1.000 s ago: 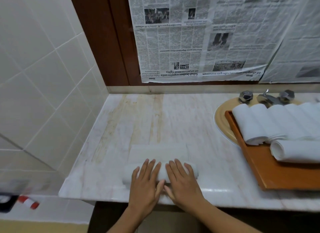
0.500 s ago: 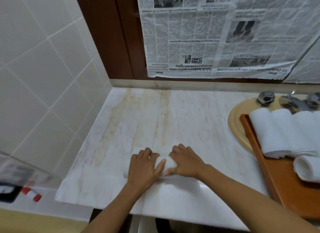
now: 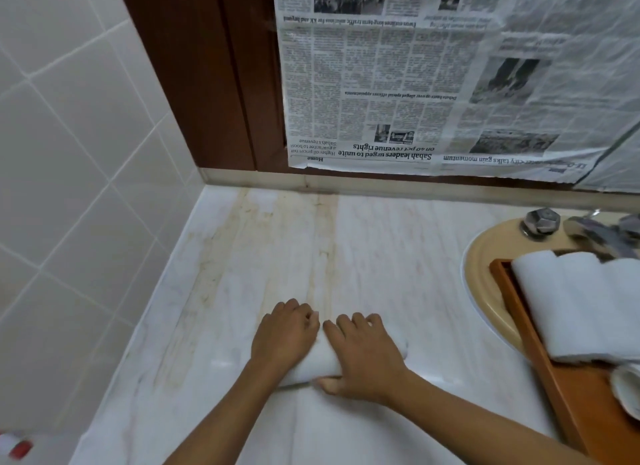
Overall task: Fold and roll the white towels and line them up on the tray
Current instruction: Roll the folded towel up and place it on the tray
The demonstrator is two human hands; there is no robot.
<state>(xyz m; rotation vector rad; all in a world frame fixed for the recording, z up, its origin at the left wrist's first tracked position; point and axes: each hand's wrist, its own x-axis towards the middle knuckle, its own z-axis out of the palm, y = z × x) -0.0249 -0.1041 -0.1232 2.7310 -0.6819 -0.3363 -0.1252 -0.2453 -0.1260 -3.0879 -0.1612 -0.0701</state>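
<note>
**Both hands grip a rolled towel**

The left hand (image 3: 284, 336) and right hand (image 3: 363, 357) curl their fingers over the towel (image 3: 317, 362), which lies on the near part of the counter (image 3: 381, 256). Finished rolls (image 3: 581, 308) lie on the tray (image 3: 571, 399) at the right.

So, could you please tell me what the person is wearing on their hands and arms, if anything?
Nothing that shows. The left hand and the right hand are bare, with no gloves and no ring, watch or bracelet visible from above. The left forearm and the right forearm are bare too, with no sleeve or cuff in view down to the picture's bottom edge.
</note>
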